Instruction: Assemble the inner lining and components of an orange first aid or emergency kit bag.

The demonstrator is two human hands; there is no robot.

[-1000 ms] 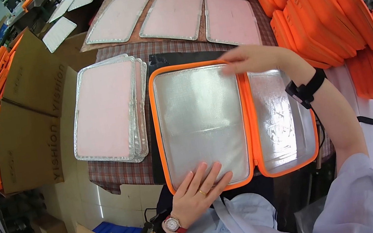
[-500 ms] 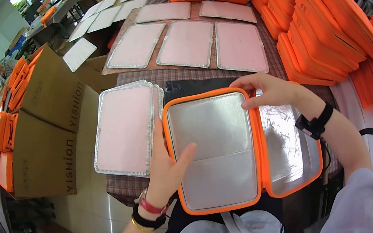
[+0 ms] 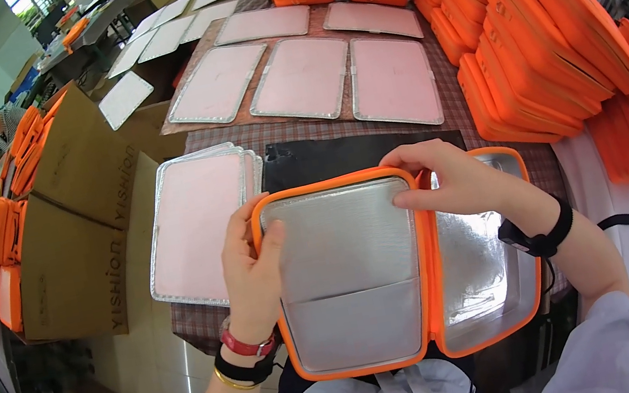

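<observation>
Case (image 3: 344, 246) with orange edging and silver lining is held open between the two hands, its flatter half to the left and its deeper half (image 3: 473, 261) below the right wrist. The left edge of the flatter half is pinched near its upper corner by the left hand (image 3: 249, 263), the thumb being laid on the silver face and the fingers wrapped behind the rim. The upper right corner of the same half, beside the orange spine, is pinched by the right hand (image 3: 442, 182), with the thumb bent over the lining. Just beyond the right hand, a black sheet (image 3: 357, 151) is spread on the cloth-covered surface (image 3: 295, 131). To the left of the left hand, silver-rimmed pink panels are piled in a stack (image 3: 189, 227). Farther ahead of both hands, more pink panels (image 3: 302, 77) are laid out in rows. Well to the right of the right hand, orange cases (image 3: 535, 61) are stacked high. Far to the left of the left hand, a large cardboard box (image 3: 71, 269) is seen, and beyond it another person (image 3: 3, 125).
</observation>
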